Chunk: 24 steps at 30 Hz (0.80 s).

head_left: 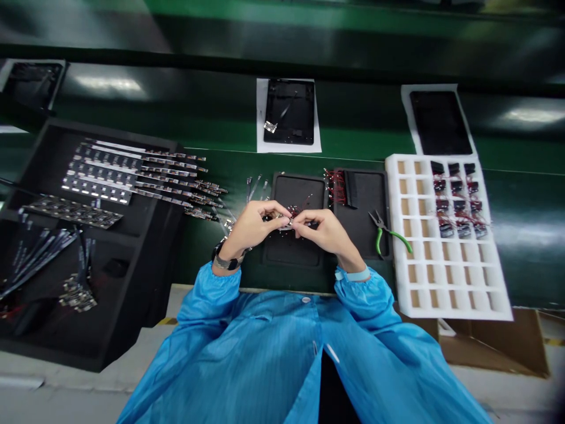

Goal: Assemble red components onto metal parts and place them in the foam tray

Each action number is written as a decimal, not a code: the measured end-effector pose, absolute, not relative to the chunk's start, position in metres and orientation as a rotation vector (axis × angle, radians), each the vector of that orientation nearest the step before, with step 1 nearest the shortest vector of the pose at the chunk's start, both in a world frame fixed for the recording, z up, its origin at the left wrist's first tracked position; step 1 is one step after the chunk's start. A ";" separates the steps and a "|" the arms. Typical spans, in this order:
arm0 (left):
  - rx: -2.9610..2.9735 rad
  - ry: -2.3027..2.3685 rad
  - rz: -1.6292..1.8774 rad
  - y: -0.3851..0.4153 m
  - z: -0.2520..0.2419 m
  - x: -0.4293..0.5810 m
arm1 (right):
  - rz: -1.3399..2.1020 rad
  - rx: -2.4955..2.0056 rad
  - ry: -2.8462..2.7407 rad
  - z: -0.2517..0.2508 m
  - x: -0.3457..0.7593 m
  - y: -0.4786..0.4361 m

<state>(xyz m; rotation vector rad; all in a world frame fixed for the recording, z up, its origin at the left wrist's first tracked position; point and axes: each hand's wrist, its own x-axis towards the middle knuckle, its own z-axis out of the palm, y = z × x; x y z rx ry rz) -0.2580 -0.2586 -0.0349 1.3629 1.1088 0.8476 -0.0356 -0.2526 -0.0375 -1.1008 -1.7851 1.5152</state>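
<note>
"Blue sleeves [216, 297] come up from both sides of the body, with the forearms angled inward. Where do the hands meet?"

"Above a black tray [293, 254] on the green counter [251, 277], their fingertips almost touching."

"How is the left hand [255, 227] posed?"

"Back upward, a dark wristband [227, 260] behind it. The index finger arches over, the thumb lies nearly straight below, and the two tips pinch a small part [286, 222]."

"And the right hand [325, 231]?"

"Close to a mirror of it: index finger bent, thumb beneath, tips pressed together on the part's right end. A pale blue band [358, 275] circles that wrist."

"Can you make the part out?"

"Barely; the fingers cover most of it. Some red wires [295, 209] show just behind."

"Anything to the sides?"

"Thin strips [172, 172] on the left, and green-handled pliers [382, 226], handles spread, on the right."
</note>
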 end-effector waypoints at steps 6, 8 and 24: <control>1.412 1.185 0.824 -0.259 -0.034 -0.256 | 1.547 -1.105 -1.798 -0.040 -0.035 -0.252; 1.390 1.163 0.835 -0.259 -0.035 -0.257 | 1.555 -1.097 -1.790 -0.039 -0.035 -0.252; 1.292 1.116 0.867 -0.258 -0.037 -0.255 | 1.509 -1.097 -1.806 -0.039 -0.033 -0.253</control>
